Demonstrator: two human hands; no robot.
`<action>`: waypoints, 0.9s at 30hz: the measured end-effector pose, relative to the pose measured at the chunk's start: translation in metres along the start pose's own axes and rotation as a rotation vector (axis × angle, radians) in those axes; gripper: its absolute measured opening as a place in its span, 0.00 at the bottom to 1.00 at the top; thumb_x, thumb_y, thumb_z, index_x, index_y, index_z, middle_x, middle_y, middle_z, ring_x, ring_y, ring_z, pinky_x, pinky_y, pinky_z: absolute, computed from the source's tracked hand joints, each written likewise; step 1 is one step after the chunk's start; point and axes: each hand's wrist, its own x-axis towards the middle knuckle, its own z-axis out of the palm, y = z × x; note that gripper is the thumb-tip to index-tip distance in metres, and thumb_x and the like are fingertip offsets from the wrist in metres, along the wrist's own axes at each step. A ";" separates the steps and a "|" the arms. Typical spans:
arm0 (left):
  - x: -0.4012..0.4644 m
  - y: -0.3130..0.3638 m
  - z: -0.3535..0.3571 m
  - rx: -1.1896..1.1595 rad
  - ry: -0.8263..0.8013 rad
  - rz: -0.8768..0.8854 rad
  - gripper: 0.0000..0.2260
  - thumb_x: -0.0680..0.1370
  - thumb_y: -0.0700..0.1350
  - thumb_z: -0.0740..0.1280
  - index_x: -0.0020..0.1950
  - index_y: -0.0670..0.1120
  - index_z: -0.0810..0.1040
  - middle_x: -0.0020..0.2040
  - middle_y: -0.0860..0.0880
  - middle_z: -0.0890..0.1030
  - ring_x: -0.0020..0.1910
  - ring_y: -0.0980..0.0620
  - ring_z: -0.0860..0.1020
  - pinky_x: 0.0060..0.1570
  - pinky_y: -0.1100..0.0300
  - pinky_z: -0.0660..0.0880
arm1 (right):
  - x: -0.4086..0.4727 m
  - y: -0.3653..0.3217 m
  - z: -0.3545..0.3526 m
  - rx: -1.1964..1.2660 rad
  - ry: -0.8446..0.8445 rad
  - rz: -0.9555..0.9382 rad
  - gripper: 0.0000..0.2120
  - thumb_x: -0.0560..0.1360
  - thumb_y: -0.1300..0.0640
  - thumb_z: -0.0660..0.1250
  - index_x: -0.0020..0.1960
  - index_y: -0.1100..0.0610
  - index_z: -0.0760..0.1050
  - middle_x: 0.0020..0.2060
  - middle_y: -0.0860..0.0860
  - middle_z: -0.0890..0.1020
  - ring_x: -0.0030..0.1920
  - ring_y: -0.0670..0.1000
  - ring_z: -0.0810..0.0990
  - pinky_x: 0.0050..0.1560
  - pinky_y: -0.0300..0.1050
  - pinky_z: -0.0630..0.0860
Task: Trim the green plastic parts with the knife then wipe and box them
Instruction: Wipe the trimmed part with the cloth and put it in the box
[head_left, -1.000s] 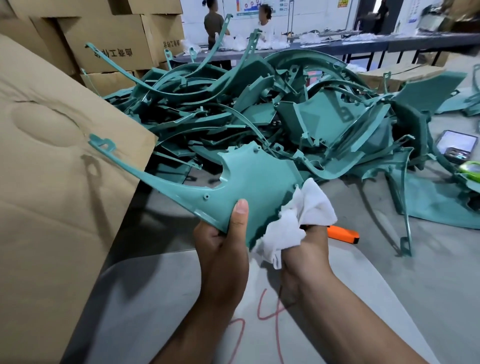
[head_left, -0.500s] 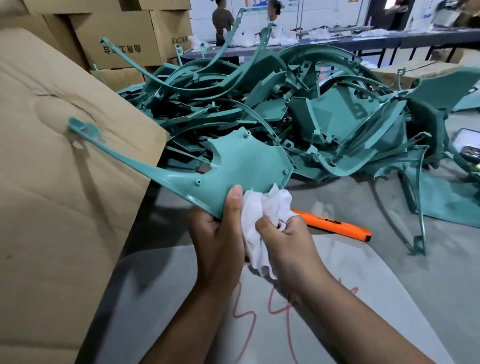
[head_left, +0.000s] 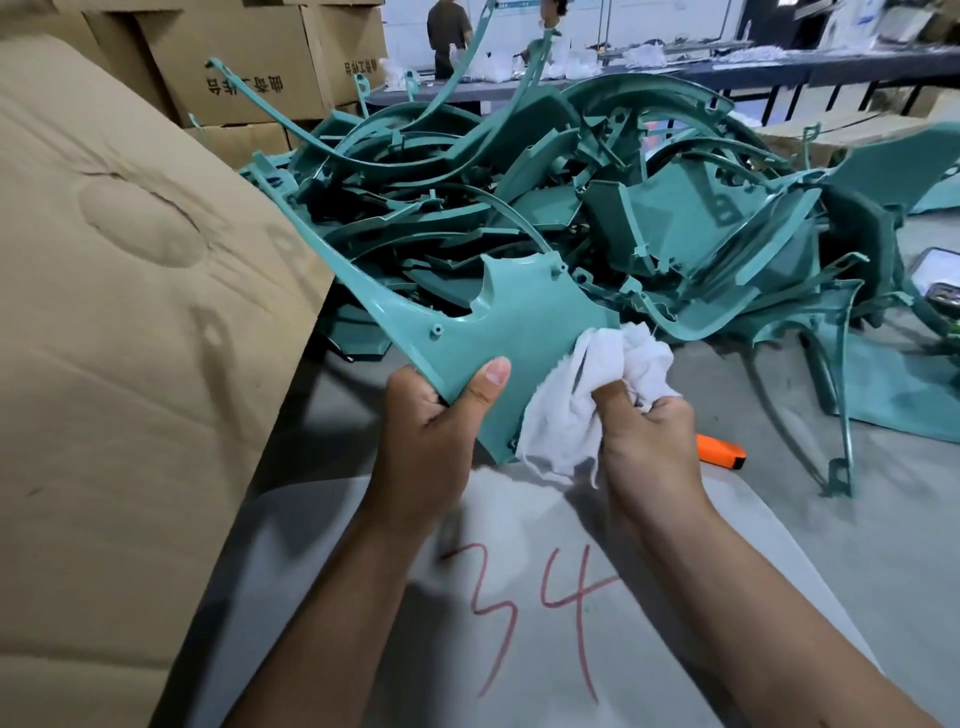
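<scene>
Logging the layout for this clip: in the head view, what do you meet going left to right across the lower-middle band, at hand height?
Cardboard flap → left hand gripping the green part → white cloth → right hand → orange knife.

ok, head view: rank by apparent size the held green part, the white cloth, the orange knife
1. Held green part, gripped by the left hand.
2. White cloth, bunched in the right hand.
3. Orange knife, but the right hand hides most of it, so its full size is unclear.
</scene>
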 end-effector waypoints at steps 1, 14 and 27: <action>0.001 0.000 -0.002 -0.006 -0.011 -0.012 0.09 0.79 0.47 0.70 0.55 0.60 0.85 0.53 0.56 0.87 0.53 0.53 0.86 0.50 0.60 0.81 | 0.001 -0.001 -0.001 -0.030 0.005 -0.040 0.11 0.77 0.49 0.73 0.40 0.54 0.81 0.33 0.47 0.82 0.34 0.50 0.84 0.37 0.44 0.80; 0.011 0.003 -0.043 0.087 0.000 -0.073 0.05 0.79 0.41 0.69 0.49 0.50 0.84 0.46 0.58 0.87 0.46 0.60 0.85 0.43 0.68 0.79 | 0.015 -0.019 -0.016 -0.291 0.103 -0.231 0.15 0.84 0.60 0.63 0.38 0.55 0.74 0.22 0.43 0.74 0.21 0.43 0.71 0.23 0.39 0.67; 0.005 -0.007 -0.014 -0.040 0.201 -0.187 0.04 0.82 0.43 0.69 0.54 0.46 0.82 0.48 0.51 0.88 0.48 0.52 0.86 0.45 0.58 0.82 | -0.004 -0.012 -0.003 -0.553 -0.277 -0.282 0.17 0.80 0.55 0.64 0.33 0.48 0.75 0.26 0.39 0.73 0.29 0.40 0.69 0.33 0.38 0.69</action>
